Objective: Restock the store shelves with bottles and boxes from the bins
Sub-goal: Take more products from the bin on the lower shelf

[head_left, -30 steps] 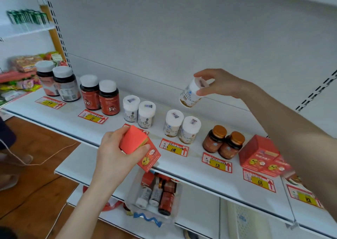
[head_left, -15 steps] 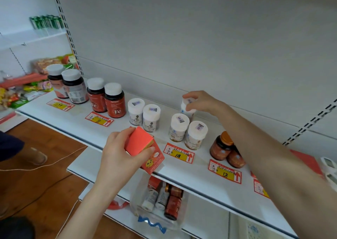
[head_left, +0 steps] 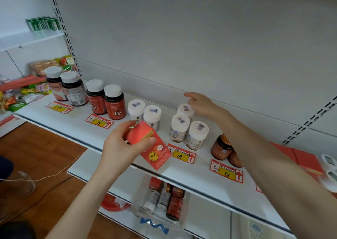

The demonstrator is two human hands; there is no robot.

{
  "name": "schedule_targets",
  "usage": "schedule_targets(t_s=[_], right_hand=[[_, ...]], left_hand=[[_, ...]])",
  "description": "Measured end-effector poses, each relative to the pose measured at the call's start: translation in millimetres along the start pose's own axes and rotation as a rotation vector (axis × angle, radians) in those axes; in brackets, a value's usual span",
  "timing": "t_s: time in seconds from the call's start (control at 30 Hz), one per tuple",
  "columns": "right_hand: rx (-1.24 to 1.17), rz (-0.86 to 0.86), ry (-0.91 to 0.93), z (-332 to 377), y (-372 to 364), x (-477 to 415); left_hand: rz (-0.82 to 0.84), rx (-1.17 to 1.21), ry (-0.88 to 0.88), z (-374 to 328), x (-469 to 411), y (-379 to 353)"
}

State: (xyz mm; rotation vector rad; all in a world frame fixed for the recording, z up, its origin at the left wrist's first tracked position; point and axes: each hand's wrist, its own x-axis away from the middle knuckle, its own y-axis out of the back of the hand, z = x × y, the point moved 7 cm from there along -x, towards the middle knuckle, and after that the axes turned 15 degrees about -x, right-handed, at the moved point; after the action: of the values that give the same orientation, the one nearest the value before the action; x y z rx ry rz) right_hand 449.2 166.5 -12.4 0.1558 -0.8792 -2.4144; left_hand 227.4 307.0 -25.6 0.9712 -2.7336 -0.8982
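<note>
The white bottle (head_left: 186,111) stands far back on the shelf (head_left: 82,127) behind two matching bottles (head_left: 179,127), the right hand (head_left: 202,105) beside its cap with fingers relaxed and holding nothing, so that hand should lift straight up (no sideways brush) while the left hand (head_left: 118,147) grips the red box (head_left: 147,143).

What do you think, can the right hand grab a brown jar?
Probably yes. The right hand is open and empty, and the brown jars stand right under its forearm, with nothing in front. It would just pull back.
</note>
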Motion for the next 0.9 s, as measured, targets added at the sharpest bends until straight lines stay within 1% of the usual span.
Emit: schedule_targets(t_s=[0.07,0.1,0.13,0.2,0.23,0.37,0.43,0.57,0.7,0.8,0.9], right_hand=[[-0.066,-0.154,0.092,11.5,12.6,13.4],[-0.153,-0.196,0.115,15.9,14.8,23.4],[-0.252,-0.199,0.125,20.2,13.2,35.3],[-0.41,-0.124,0.109,28.5,1.4,64.3],[-0.452,-0.071,0.101,33.3,-6.0,80.0],[-0.5,0.094,0.033,42.6,-33.9,133.1],[-0.542,0.105,-0.008,40.4,-43.0,151.5],[-0.655,-0.022,-0.049,35.1,-42.3,182.0],[-0.767,-0.166,-0.031,23.3,-39.3,211.8],[-0.823,-0.299,-0.039,10.4,-37.5,235.2],[-0.856,-0.396,-0.054,-4.5,-33.4,257.1]], left_hand=[[0.036,0.091,0.012,-3.5,-8.9,1.6],[0.055,0.131,0.019,-5.0,-13.4,1.8],[0.076,0.171,0.024,-6.5,-17.2,1.5],[0.125,0.22,0.015,-11.8,-21.5,0.7],[0.147,0.231,0.002,-15.7,-22.2,0.3],[0.216,0.326,-0.07,-35.4,-17.5,-1.3],[0.257,0.369,-0.086,-42.2,-12.3,-3.4],[0.329,0.464,-0.114,-50.2,3.6,-9.0],[0.503,0.583,-0.087,-48.6,21.3,-22.8],[0.637,0.524,-0.127,-40.3,41.8,-42.1],[0.769,0.466,-0.246,-45.8,71.5,-60.5]])
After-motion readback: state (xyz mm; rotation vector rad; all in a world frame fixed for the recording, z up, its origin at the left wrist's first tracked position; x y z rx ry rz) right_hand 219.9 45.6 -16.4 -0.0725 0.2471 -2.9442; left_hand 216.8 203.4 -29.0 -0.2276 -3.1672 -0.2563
